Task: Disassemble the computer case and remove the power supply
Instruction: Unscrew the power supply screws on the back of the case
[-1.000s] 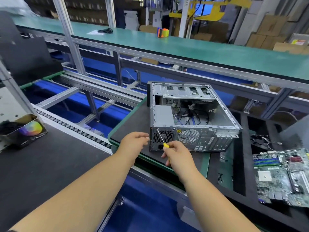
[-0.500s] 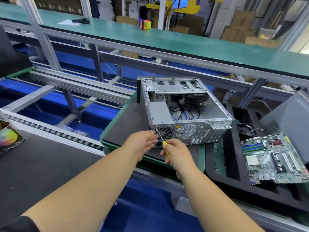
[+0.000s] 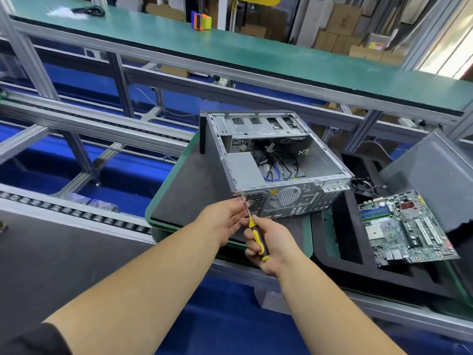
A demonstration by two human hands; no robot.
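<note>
Lower left: bare dark mat [image 3: 64,252] on the near bench, roller rail [image 3: 76,213] running along its far edge. Open room here for setting parts down.

Centre: computer case [image 3: 276,160] lies on its side on a green-edged pallet [image 3: 184,185], open face up, rear panel toward the person. Power supply [image 3: 244,169] sits inside at the case's near-left corner, its vent grille on the rear panel just right of the screwdriver tip. Loose cables [image 3: 279,165] lie beside it, to the right.

Left hand [image 3: 225,219], centre frame, has its fingers loosely curled around the screwdriver's metal shaft, steadying it close to the rear panel; whether it pinches firmly or only guides I cannot tell.

Right hand [image 3: 268,242], just right and nearer, is wrapped around the yellow-and-black handle of the screwdriver [image 3: 252,226]. Long axis runs from the handle up and left to the tip, which meets the upper-left corner of the rear panel, apparently on a screw there; the screw itself is too small to confirm.

Judgement: this is one of the supply's fixing screws. The screw lies up and left of the grip, along the tool's axis. The pallet's near edge sits just under both hands, so a freed screw could drop off it.

Right: motherboard [image 3: 404,226] rests in a black foam tray [image 3: 345,247], well apart from the hands; a grey side panel [image 3: 432,175] leans behind it.
</note>
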